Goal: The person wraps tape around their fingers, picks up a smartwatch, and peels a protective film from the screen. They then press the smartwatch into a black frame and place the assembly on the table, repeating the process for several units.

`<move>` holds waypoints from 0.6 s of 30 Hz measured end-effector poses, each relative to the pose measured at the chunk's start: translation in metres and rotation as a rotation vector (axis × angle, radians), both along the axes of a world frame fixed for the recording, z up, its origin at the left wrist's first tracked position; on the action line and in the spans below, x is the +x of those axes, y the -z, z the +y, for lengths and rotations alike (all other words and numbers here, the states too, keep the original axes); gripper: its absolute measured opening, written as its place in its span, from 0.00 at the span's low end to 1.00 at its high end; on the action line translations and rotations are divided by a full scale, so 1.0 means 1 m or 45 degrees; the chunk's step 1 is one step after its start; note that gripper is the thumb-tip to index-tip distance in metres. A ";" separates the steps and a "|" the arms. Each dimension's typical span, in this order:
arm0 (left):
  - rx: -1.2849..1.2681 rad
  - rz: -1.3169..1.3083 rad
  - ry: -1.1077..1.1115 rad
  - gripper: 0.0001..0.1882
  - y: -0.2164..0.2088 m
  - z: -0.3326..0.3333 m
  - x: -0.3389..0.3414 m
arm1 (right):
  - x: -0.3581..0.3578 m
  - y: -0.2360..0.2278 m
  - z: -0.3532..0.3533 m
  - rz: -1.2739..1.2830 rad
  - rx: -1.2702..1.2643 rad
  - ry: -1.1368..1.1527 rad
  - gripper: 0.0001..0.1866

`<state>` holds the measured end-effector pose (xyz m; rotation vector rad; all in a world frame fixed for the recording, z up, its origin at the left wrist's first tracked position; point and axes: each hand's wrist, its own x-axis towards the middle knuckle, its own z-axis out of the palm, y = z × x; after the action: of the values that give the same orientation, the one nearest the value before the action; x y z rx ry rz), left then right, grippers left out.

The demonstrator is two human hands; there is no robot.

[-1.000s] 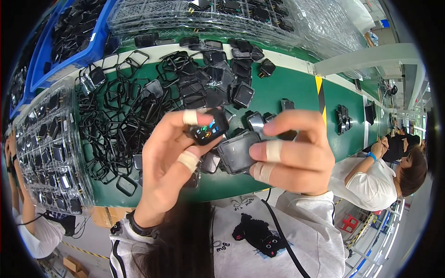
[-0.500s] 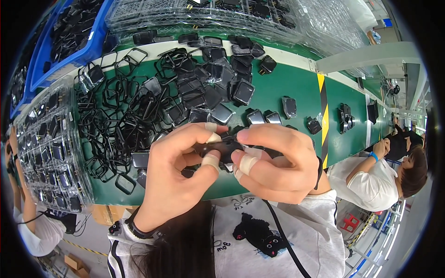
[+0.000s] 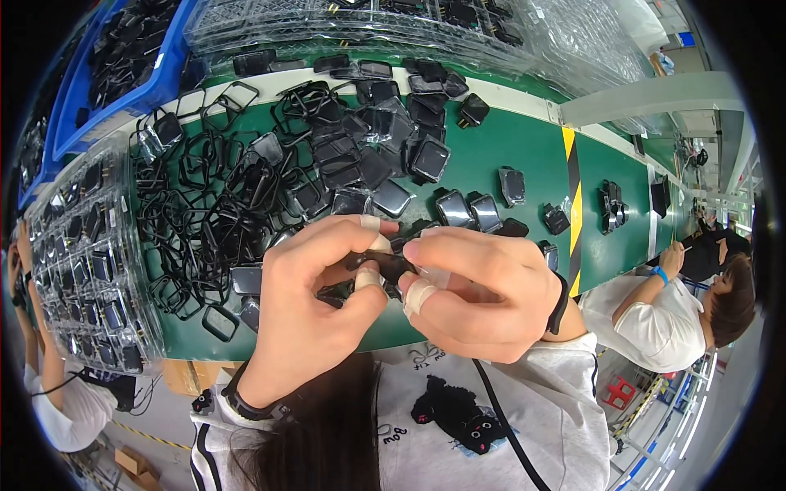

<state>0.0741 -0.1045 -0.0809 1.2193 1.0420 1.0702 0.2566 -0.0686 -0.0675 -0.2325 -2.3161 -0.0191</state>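
Note:
Between both hands I hold a small dark watch-like case (image 3: 385, 266) above the near edge of the green bench. My left hand (image 3: 315, 282) pinches its left side, thumb below and forefinger above. My right hand (image 3: 495, 290) grips the right end with bent fingertips. Pale tape wraps several fingertips on both hands. Much of the case is hidden behind the fingers. Just beyond lie black square cases with glossy faces (image 3: 453, 209). A heap of black square frames (image 3: 246, 196) is spread to the left of my hands.
Clear plastic trays (image 3: 90, 270) with black pieces stand at the left; more trays (image 3: 360, 31) line the back. A blue bin (image 3: 168, 78) sits at the far left. Striped tape (image 3: 574, 213) crosses the green bench (image 3: 524, 135). Another person (image 3: 667, 315) sits at the right.
My right hand has shifted slightly on the case, its fingertips drawing a little to the left. The case stays in both hands, slightly tilted. A case right of my hands is now uncovered.

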 end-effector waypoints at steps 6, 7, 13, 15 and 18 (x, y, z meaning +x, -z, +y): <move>-0.046 0.047 0.038 0.10 -0.004 0.000 -0.004 | -0.001 -0.001 0.000 -0.034 -0.028 -0.018 0.09; -0.026 0.061 0.031 0.10 -0.004 -0.001 -0.004 | -0.001 -0.002 -0.001 -0.045 -0.046 -0.025 0.09; -0.139 -0.099 0.062 0.12 -0.005 0.001 -0.008 | 0.001 0.003 0.002 0.069 -0.095 -0.027 0.10; -0.214 -0.178 0.079 0.12 -0.006 0.002 -0.011 | 0.004 -0.002 0.004 0.039 -0.112 -0.030 0.10; -0.256 -0.237 0.132 0.13 -0.007 0.001 -0.012 | 0.007 -0.004 0.005 -0.014 -0.136 -0.024 0.11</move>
<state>0.0625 -0.1035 -0.0740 0.9817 0.9093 0.9548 0.2636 -0.0634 -0.0630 -0.2647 -2.3330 0.1135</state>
